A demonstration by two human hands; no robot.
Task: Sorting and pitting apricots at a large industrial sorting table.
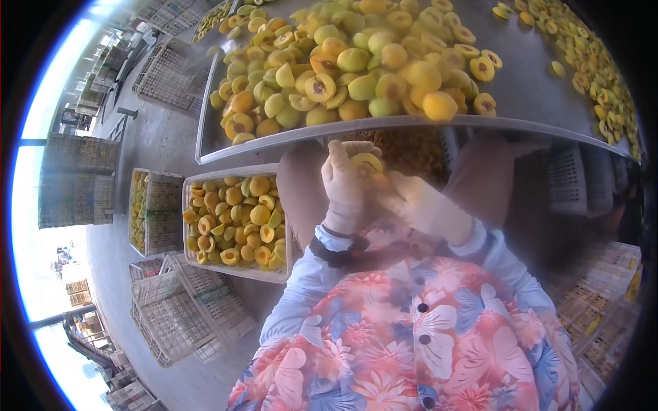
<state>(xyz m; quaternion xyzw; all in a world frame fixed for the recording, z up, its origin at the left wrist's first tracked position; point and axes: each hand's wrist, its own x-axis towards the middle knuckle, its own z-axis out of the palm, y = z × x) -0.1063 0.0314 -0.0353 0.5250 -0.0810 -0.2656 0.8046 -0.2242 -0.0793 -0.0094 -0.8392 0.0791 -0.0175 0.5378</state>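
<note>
Both hands wear pale gloves and meet over my lap, just below the rim of a metal table. My left hand (343, 180) holds a halved yellow-green fruit (367, 163), its cut side showing, between thumb and fingers. My right hand (419, 199) reaches to the fruit from the right, fingers closed near its lower edge; whether it holds a small tool is hidden by blur and by the fingers. Beyond the hands, a large heap of halved stone fruit (360, 77) lies on the metal table (534, 87).
A plastic crate (231, 269) of fruit halves stands left of my legs, another filled crate (163, 210) beyond it. Stacked crates (169, 308) lie at lower left. Brown pieces (406, 154) fill a container under the table. More fruit (591, 67) covers the table's right end.
</note>
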